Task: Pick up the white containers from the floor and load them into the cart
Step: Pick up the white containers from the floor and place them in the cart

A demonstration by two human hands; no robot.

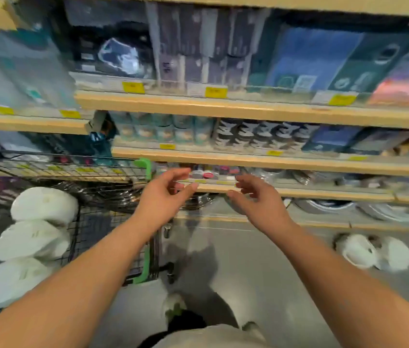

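Three white containers (44,204) lie stacked in a row inside the black wire cart (113,222) at the left. More white containers (371,252) sit on the grey floor at the right, below the lowest shelf. My left hand (165,194) and my right hand (256,199) are stretched out in front of me, side by side and apart, fingers spread and curled, holding nothing. Both hover in the air in front of the low shelf edge. The picture is blurred by motion.
Wooden store shelves (248,109) full of packaged goods with yellow price tags fill the view ahead. The cart has green plastic corners (145,169). Silver trays (324,207) lie on the bottom shelf. My shoes (173,305) stand on the grey floor beside the cart.
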